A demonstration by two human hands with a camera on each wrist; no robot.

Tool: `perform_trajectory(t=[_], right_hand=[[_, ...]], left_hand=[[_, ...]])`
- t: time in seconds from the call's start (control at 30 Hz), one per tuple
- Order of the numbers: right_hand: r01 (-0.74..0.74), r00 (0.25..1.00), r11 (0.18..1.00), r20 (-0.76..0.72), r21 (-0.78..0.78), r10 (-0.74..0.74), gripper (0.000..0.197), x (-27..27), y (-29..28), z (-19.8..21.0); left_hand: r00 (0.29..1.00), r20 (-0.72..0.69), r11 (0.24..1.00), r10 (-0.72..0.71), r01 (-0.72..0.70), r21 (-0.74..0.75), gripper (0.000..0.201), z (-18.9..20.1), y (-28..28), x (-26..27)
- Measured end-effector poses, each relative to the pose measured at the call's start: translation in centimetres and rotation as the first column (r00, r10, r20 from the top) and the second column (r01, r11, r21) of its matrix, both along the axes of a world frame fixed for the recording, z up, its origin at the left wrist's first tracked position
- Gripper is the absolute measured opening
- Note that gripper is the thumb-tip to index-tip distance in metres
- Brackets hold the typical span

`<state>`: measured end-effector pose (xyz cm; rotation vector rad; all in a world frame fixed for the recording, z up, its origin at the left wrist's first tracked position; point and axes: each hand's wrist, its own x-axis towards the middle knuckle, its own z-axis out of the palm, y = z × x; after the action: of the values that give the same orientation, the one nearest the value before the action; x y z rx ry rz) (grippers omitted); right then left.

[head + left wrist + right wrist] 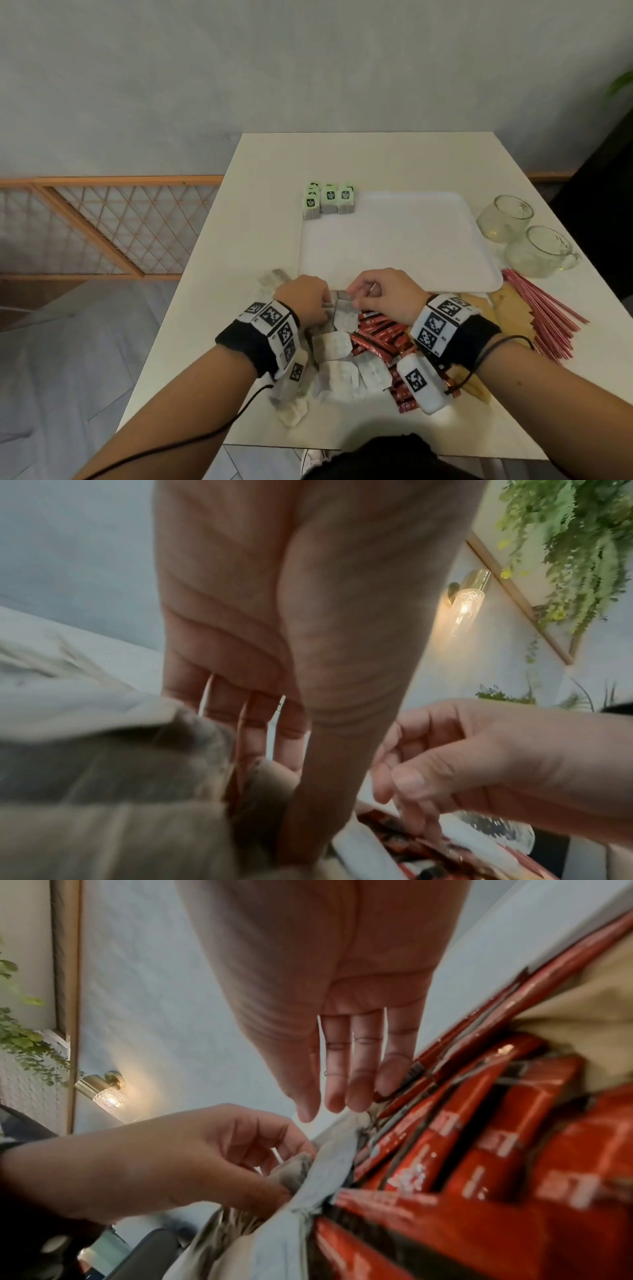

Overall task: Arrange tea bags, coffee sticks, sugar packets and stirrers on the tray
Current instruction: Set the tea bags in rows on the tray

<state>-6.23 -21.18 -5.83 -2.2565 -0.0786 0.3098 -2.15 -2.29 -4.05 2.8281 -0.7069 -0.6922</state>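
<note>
A white tray (411, 240) lies mid-table, with several green-tagged tea bags (329, 198) standing at its far left corner. In front of it lies a heap of loose tea bags (335, 346) and red coffee sticks (383, 335). Brown sugar packets (513, 311) and red stirrers (541, 308) lie to the right. Both hands meet over the heap at the tray's near edge. My left hand (323, 305) pinches one tea bag (345, 318) from the left. My right hand (356, 298) pinches its top from the right. The wrist views show the left hand (274, 1172) gripping the bag (329, 1167) and the right hand (404, 791) curled.
Two glass mugs (505, 217) (541, 251) stand to the right of the tray. The table's near edge (342, 445) runs just below the heap. A wooden lattice screen (102, 226) lies on the floor to the left.
</note>
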Motion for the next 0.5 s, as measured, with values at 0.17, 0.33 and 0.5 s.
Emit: perform_trajectory(t=[0.17,0.33,0.5], right_hand=[[0.046,0.999,0.995,0.017,0.087,-0.048,0.044,-1.1,-0.4,0.5],[0.059,0.997,0.991,0.034,0.120,-0.064,0.046,-1.4,-0.1,0.6],[0.112,0.987,0.987,0.101,0.115,-0.124,0.020,-1.9,-0.6,0.2]], left_hand=[[0.996,0.023,0.977,0.092,-0.086,-0.194,0.030,1.3,0.7,1.4],[0.992,-0.009,0.897,0.125,-0.117,-0.425,0.031,2.4,-0.1,1.6],[0.979,-0.159,0.787,0.126,-0.196,-0.586,0.030,2.0,-1.4,0.3]])
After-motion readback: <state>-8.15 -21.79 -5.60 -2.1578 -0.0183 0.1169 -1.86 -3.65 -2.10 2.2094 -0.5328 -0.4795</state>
